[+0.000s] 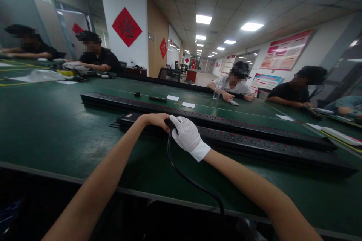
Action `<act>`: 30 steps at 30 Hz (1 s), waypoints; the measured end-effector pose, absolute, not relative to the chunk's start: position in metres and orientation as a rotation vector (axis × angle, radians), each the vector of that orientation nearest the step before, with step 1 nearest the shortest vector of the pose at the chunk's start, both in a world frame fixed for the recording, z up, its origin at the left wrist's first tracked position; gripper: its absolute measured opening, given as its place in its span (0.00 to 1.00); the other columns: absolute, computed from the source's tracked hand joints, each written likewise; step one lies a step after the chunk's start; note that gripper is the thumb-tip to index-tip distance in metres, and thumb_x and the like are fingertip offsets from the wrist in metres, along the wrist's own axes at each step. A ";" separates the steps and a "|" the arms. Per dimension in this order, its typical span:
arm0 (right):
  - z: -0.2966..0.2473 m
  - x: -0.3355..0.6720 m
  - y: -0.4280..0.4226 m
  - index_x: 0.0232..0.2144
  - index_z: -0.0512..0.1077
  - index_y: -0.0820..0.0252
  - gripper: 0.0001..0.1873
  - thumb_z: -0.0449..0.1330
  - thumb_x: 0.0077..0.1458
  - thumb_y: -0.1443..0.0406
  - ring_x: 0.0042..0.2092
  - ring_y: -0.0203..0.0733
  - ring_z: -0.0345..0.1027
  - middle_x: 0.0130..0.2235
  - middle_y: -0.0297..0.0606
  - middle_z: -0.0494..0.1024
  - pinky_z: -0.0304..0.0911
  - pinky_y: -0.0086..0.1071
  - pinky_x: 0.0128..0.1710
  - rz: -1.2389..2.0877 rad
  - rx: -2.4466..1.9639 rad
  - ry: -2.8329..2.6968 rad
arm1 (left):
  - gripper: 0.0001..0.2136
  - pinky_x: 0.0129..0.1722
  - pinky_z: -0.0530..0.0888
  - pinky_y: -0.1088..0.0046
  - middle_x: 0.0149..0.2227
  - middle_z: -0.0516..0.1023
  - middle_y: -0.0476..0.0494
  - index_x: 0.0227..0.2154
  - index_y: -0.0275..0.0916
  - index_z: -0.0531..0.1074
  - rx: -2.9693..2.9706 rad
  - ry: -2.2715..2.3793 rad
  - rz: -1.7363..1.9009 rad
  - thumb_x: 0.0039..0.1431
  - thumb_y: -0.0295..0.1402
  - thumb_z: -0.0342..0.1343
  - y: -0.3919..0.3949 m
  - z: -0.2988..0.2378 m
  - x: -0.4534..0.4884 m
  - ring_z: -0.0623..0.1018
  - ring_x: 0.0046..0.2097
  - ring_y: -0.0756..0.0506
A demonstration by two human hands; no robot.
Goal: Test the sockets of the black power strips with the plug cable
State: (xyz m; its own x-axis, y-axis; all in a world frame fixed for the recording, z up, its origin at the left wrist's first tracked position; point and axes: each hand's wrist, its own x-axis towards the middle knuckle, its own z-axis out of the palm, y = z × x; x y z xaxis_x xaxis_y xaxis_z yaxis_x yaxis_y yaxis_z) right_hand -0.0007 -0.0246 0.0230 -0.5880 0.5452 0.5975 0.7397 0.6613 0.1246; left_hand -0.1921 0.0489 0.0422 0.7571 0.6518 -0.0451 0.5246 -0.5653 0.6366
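Two long black power strips lie on the green table (56,128). On the nearer power strip (254,145) my bare left hand (157,119) rests, fingers curled over its top close to its left end. My right hand (185,133), in a white dotted glove, is closed around a black plug (169,123) where a black cable (183,175) meets the strip. The cable curves down over the table's front edge. The farther power strip (118,100) lies parallel behind, untouched.
Several other people sit around the table, two at the far left and two at the right. A water bottle (217,90), white paper slips (188,104) and small black parts (157,99) lie beyond the strips. Clutter and plastic bags (39,76) sit far left.
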 end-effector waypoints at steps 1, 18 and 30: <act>0.023 -0.001 -0.025 0.57 0.54 0.60 0.25 0.47 0.56 0.65 0.43 0.46 0.61 0.46 0.45 0.67 0.58 0.38 0.44 -0.494 -0.993 -2.358 | 0.26 0.50 0.62 0.70 0.45 0.74 0.49 0.47 0.39 0.67 2.305 0.881 0.257 0.41 0.32 0.61 0.048 0.043 -0.192 0.71 0.47 0.44; 0.022 0.000 -0.025 0.58 0.52 0.62 0.26 0.46 0.56 0.65 0.47 0.47 0.60 0.49 0.47 0.65 0.58 0.39 0.45 -0.490 -0.965 -2.356 | 0.24 0.53 0.57 0.70 0.52 0.69 0.49 0.50 0.43 0.66 2.146 0.787 0.325 0.48 0.37 0.58 0.035 0.057 -0.200 0.66 0.53 0.44; 0.022 -0.001 -0.026 0.58 0.51 0.61 0.27 0.47 0.56 0.65 0.46 0.46 0.61 0.49 0.47 0.65 0.59 0.39 0.45 -0.482 -0.970 -2.359 | 0.25 0.54 0.57 0.69 0.52 0.69 0.48 0.52 0.43 0.64 2.097 0.753 0.332 0.49 0.36 0.58 0.034 0.057 -0.201 0.66 0.53 0.44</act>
State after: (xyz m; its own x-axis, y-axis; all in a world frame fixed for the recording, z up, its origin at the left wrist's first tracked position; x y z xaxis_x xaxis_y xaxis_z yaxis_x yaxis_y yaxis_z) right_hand -0.0007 -0.0255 0.0216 -0.5955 0.5333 0.6008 0.7262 0.6771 0.1187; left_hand -0.2010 0.0344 0.0568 0.7823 0.6219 -0.0360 0.3931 -0.4481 0.8029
